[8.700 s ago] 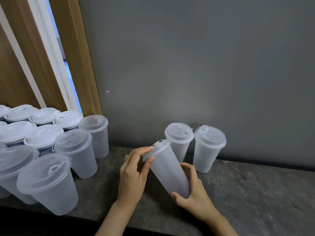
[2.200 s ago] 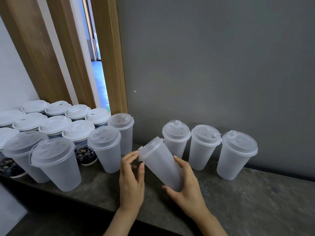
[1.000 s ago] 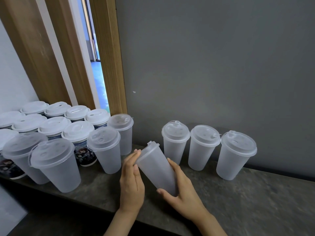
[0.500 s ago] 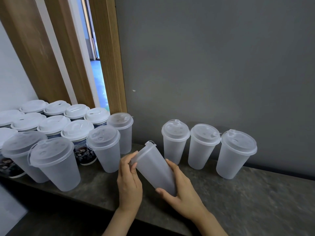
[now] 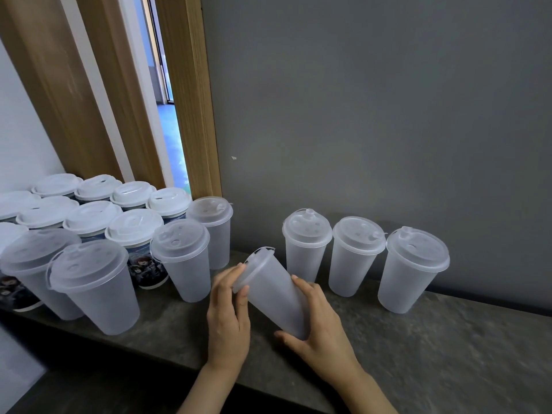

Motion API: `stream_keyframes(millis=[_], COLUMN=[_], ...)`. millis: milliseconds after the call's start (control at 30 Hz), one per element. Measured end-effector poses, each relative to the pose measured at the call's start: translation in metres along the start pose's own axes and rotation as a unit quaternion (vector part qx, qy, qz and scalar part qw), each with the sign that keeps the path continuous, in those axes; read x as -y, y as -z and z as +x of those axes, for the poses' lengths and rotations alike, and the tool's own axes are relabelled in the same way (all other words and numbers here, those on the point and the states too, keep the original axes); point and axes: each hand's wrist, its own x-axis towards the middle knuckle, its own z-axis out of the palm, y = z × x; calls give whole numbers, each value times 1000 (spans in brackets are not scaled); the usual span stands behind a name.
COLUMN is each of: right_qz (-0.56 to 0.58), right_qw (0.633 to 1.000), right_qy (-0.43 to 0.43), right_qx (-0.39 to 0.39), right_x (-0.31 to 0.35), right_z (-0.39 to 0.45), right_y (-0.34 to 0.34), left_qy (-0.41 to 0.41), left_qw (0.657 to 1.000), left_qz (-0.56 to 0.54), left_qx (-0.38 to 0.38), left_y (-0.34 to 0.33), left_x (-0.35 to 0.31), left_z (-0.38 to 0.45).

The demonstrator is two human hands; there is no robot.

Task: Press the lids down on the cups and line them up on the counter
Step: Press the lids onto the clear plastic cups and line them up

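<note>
A frosted plastic cup (image 5: pixel 276 291) is held tilted above the stone counter (image 5: pixel 448 339), its lid (image 5: pixel 254 265) pointing up and to the left. My right hand (image 5: pixel 319 327) grips the cup's lower body and base. The fingers of my left hand (image 5: pixel 228 312) press against the lid's rim. Three lidded frosted cups stand in a row along the grey wall: one (image 5: pixel 306 243) just behind the held cup, a second (image 5: pixel 355 255), and a third (image 5: pixel 413 268) at the right end.
A crowd of several lidded cups (image 5: pixel 98 282) fills the counter's left end, frosted ones in front and printed ones with white lids (image 5: pixel 134 225) behind. A wooden door frame (image 5: pixel 191 94) rises behind them. The counter's front edge (image 5: pixel 149 351) runs just below my hands.
In the last second the held cup has stayed tilted in both hands and shifted slightly. My left fingers have slid along the lid's rim. The standing cups have not moved.
</note>
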Motion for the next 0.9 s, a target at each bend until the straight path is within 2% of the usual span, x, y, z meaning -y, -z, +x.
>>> stream_keyframes(millis=[133, 267, 500, 733, 900], right_qz=[45, 67, 52, 20, 38], right_qw=[998, 995, 998, 1000, 999], right_qy=[-23, -32, -18, -15, -18], right_qx=[36, 62, -7, -5, -3], right_x=[0, 0, 2, 4, 2], right_z=[0, 0, -1, -2, 0], right_y=[1, 2, 3, 1, 1], left_qy=[21, 34, 25, 76, 23], left_qw=[999, 999, 998, 994, 999], left_qz=[-8, -7, -50, -82, -33], left_qx=[-36, -40, 7, 8, 16], left_y=[-3, -5, -2, -1, -1], left_x=[0, 1, 6, 7, 7], left_z=[1, -1, -5, -5, -3])
